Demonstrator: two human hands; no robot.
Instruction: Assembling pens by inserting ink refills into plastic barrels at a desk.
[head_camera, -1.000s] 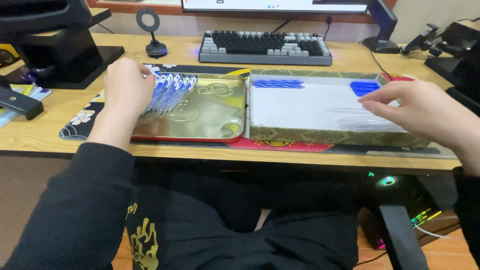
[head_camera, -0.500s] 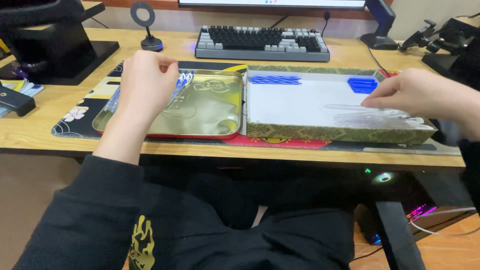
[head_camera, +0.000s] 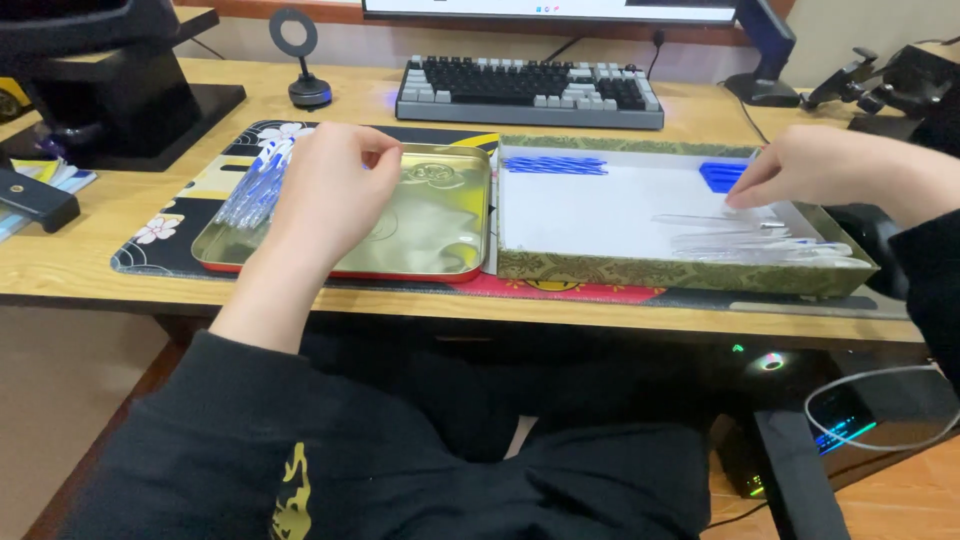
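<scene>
Two shallow containers sit side by side on the desk: a gold metal tray (head_camera: 440, 225) on the left and a white-lined fabric-edged box (head_camera: 600, 215) on the right. The left hand (head_camera: 335, 190) hovers over the gold tray with fingers curled and pinched, beside a heap of clear pens with blue tips (head_camera: 258, 185); whether it grips one cannot be told. The right hand (head_camera: 815, 170) reaches into the box, fingertips closing on the blue caps (head_camera: 722, 175) above a row of clear pen barrels (head_camera: 745, 240). A sound approach, by judgement: pick one piece at a time, keep it level, and align ends before pressing together.
</scene>
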